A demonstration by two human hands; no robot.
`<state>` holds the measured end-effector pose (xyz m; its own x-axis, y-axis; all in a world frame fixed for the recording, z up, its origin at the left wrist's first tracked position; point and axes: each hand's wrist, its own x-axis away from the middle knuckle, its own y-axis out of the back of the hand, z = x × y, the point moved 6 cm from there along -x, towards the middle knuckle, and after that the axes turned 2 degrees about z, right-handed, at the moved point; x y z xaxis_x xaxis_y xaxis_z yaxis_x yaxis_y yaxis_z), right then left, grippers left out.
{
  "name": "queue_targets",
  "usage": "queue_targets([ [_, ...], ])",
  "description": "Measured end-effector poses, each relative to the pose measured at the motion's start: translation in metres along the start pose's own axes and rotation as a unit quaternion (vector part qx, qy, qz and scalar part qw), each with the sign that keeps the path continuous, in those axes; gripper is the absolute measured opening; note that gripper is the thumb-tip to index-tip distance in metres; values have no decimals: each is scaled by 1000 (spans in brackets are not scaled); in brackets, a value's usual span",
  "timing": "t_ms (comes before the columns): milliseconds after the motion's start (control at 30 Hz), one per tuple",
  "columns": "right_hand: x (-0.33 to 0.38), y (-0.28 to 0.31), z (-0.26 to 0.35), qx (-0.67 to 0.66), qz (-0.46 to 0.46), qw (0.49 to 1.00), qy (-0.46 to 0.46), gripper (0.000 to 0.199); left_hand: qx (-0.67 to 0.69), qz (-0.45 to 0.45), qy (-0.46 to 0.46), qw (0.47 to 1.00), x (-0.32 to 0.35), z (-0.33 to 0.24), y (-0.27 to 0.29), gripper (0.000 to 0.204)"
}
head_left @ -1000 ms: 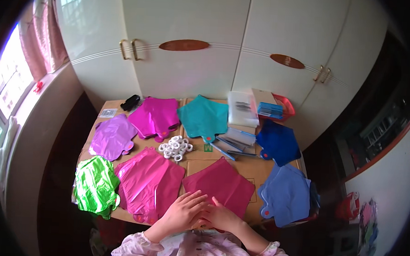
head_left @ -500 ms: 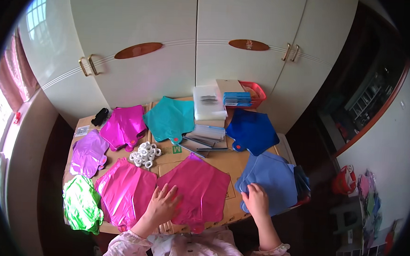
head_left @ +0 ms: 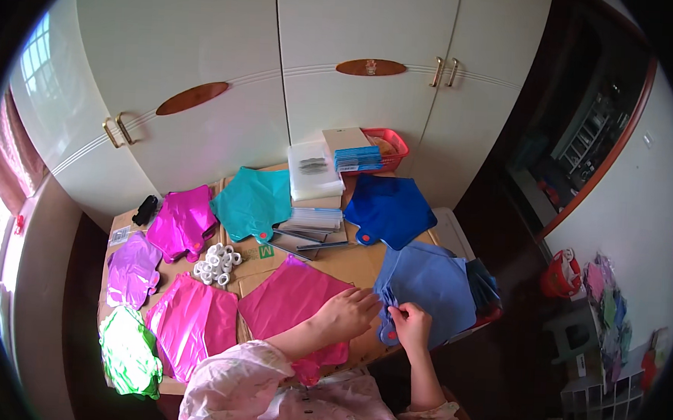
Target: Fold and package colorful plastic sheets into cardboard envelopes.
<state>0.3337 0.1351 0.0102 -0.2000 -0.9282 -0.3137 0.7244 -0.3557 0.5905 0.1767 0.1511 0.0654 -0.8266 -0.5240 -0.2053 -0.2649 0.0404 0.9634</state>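
Light-blue foil balloons (head_left: pixel 431 287) are stacked flat at the right edge of the table (head_left: pixel 349 262), beside a pink stack (head_left: pixel 290 303). From left to right, green (head_left: pixel 127 355), purple (head_left: pixel 131 271), magenta (head_left: pixel 184 221), teal (head_left: pixel 252 202) and dark-blue (head_left: pixel 388 209) stacks are laid out. The left hand (head_left: pixel 346 313) is rested at the stack's near edge, fingers together; the right hand (head_left: pixel 410 326) is pinched on the top sheet's tail. The foil is judged light, limp and slippery, best gripped at the tail.
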Motion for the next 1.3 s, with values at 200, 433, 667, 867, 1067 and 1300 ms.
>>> queue_targets([
  [200, 0, 1, -12, -32, -12, 999, -20, 21, -28, -5, -38, 999, -28, 3, -32, 41],
  [433, 1, 3, -20, -85, -1, 993, -84, 21, -29, 3, -8, 1000, -32, 0, -31, 29],
  [667, 5, -1, -51, -194, 1, 970, -148, 20, -55, 16, -101, 993, -33, 0, -51, 31],
  [867, 15, 40, -56, -478, -131, 835, -241, 13, -49, 45, -87, 994, -27, 2, -59, 26],
  [1067, 0, 169, -103, -405, -265, 849, -212, 15, -66, 74, -90, 991, -29, -2, -66, 36],
  [1300, -46, 326, -143, -342, -382, 856, -72, 19, -68, 59, -84, 992, -28, -8, -67, 45],
])
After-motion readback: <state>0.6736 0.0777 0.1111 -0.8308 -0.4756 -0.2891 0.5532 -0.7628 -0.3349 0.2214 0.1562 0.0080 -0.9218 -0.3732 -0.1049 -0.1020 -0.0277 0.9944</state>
